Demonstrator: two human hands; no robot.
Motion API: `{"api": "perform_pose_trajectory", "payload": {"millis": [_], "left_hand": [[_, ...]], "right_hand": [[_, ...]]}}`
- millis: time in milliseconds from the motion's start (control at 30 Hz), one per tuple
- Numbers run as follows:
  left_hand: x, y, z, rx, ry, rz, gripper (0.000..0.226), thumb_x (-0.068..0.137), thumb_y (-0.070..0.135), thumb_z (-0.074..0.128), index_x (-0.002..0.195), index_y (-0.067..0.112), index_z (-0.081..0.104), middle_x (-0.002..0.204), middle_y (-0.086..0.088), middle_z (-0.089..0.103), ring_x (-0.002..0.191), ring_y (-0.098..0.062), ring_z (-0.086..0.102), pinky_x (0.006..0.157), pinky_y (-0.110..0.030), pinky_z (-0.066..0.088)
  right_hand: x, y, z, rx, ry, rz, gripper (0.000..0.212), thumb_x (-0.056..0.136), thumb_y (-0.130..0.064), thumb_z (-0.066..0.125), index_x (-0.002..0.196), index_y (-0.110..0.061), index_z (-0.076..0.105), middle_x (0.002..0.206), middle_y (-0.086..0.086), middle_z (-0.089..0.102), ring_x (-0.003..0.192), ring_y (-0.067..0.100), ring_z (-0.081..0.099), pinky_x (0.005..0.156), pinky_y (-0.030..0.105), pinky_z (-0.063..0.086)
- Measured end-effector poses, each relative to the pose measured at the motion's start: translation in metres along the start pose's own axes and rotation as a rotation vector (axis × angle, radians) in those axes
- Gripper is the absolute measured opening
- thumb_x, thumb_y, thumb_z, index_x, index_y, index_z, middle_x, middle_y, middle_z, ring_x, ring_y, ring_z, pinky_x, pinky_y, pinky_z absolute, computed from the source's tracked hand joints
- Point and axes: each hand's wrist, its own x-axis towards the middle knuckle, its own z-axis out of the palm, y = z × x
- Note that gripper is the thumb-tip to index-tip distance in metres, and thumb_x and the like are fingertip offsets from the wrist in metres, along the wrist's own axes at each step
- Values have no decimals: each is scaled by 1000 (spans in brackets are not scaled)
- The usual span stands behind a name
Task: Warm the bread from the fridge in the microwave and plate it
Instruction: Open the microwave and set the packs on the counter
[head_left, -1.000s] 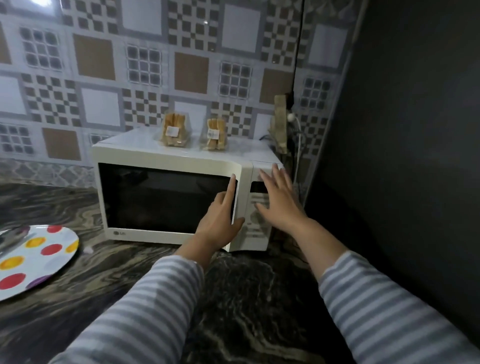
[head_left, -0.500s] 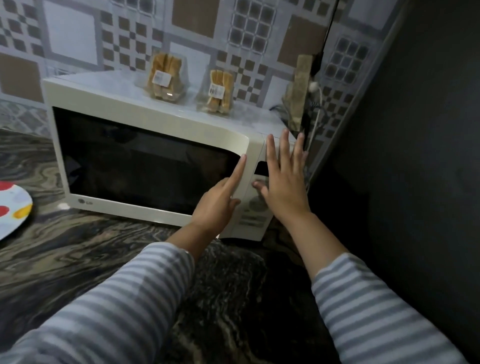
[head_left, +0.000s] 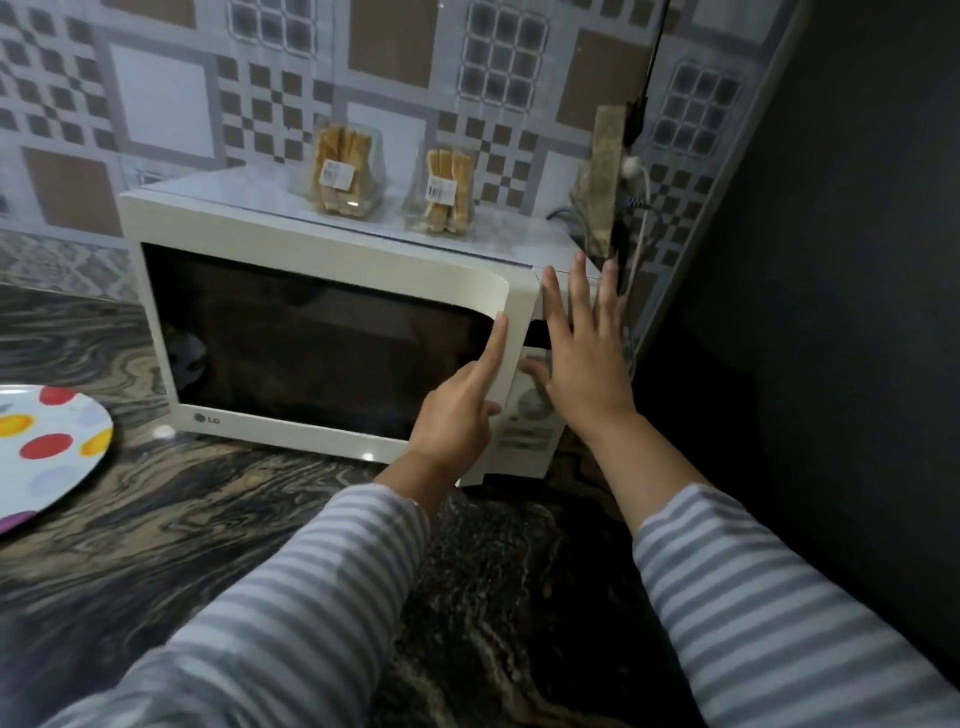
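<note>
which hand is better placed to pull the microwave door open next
Left. The left hand already rests on the microwave door at its right edge, forefinger along it. The right hand lies flat over the control panel.

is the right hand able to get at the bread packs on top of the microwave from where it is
Probably yes: the right hand lies open on the microwave control panel, and nothing stands between it and the nearer bread pack above.

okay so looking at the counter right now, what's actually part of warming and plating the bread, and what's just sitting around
Part of the job: microwave, two bread packs on top of it, spotted plate, left hand, right hand.
Just there: power cord, marbled counter.
</note>
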Motion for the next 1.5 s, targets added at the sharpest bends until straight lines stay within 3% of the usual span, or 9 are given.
{"api": "perform_pose_trajectory", "payload": {"millis": [167,333,433,500,600,700,900,1200,1500], "left_hand": [[-14,5,-12,28,-35,22,112,88,3,60,132,64,-24,74,8,44,66,-10,48,68,-27,48],[-19,11,-43,134,-168,47,91,92,25,59,144,52,-12,98,5,51,83,-14,56,72,-38,53],[-9,17,-80,442,102,163,56,94,30,52,145,33,31,110,0,52,99,-20,54,68,-38,52],[5,23,-101,595,269,145,47,94,34,48,140,27,40,122,-5,49,112,-25,49,83,-39,47],[31,28,-122,717,116,-101,57,97,53,26,150,31,19,156,-2,20,144,-24,15,115,-50,16],[39,29,-128,725,-148,-257,68,92,66,9,151,34,8,161,6,2,148,-16,-9,115,-58,-6],[24,40,-131,721,-208,-290,84,82,80,10,152,35,0,161,11,-6,147,-14,-14,112,-64,-2],[-18,54,-168,674,-263,-224,100,67,90,6,151,36,5,160,14,-4,147,-12,-11,112,-67,1],[-87,64,-241,629,-314,-126,113,57,92,-4,152,33,9,161,10,1,148,-12,-4,114,-62,-3]], "right_hand": [[-1,-4,-12,21,-55,37,95,92,-37,58,150,-24,-16,158,12,-20,143,39,-21,111,47,-14],[-8,-3,-36,156,-161,77,94,88,-22,56,151,-31,-13,159,5,-22,144,30,-24,116,53,-11],[-11,-4,-54,327,-151,124,84,86,-21,51,153,-30,1,162,2,-8,147,24,-16,117,53,-8],[-8,-6,-62,370,-106,113,74,90,-30,46,153,-29,8,162,1,0,148,22,-10,118,53,-5],[0,-12,-69,320,-145,77,73,93,-58,36,153,-30,6,162,0,-1,148,21,-12,117,53,-6],[3,-19,-69,262,-240,58,77,92,-65,33,153,-27,4,162,1,-3,147,22,-15,116,54,-10],[-10,-27,-69,291,-184,55,72,95,-49,45,152,-23,10,162,-2,7,148,21,-11,117,57,-5],[-59,-68,-113,229,-132,81,71,93,-54,44,151,-23,17,162,4,7,148,21,-13,115,53,-12],[-120,-160,-176,237,-77,121,73,91,-62,43,150,-26,19,161,3,9,148,19,-13,109,46,-20]]}}
